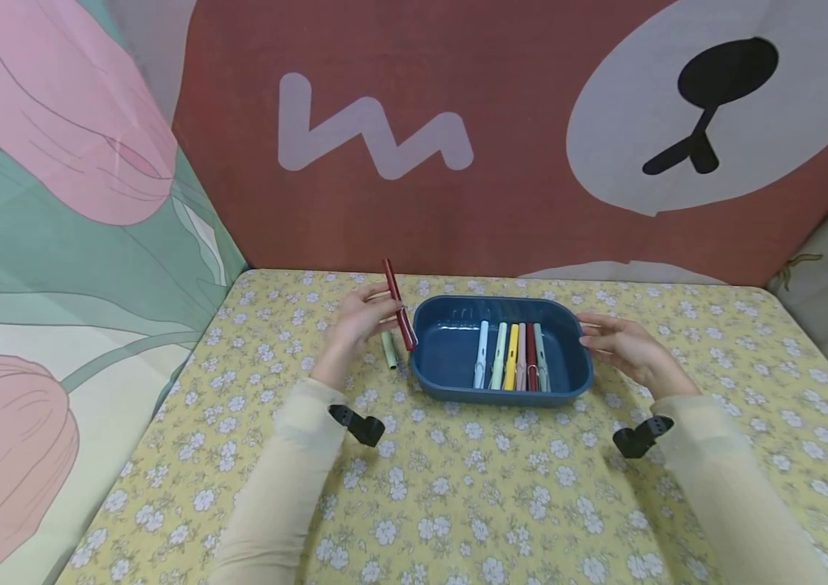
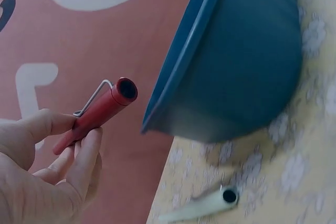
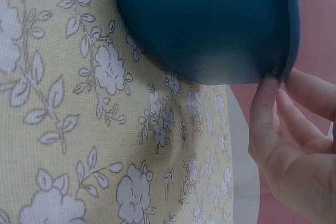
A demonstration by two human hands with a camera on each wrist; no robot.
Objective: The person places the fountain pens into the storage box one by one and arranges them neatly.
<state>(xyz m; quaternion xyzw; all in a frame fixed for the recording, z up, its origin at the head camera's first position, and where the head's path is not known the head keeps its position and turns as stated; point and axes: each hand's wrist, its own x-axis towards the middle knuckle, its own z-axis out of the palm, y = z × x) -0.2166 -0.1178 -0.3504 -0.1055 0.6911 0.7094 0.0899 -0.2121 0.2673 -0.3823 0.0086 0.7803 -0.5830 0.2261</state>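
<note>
My left hand [image 1: 360, 319] pinches a dark red pen [image 1: 397, 302] between thumb and fingers, just off the left end of a blue tray [image 1: 450, 392]. In the left wrist view, the red pen [image 2: 100, 113] points its clip end toward the tray's wall [image 2: 247, 61]. Below that hand, a light green pen [image 1: 388, 349] lies on the tablecloth. At the tray's other end, my right hand [image 1: 626, 348] grips the rim, and the right wrist view has its thumb and fingers [image 3: 264, 106] on the lip. Several pens [image 1: 512, 357] lie side by side inside the tray, toward its right half.
A yellow flowered cloth [image 1: 450, 504] covers the table. Behind it hangs a reddish-brown printed backdrop [image 1: 399, 215], and a floral-printed curtain [image 1: 114, 284] borders the left side. Each wrist carries a small black camera [image 1: 358, 425].
</note>
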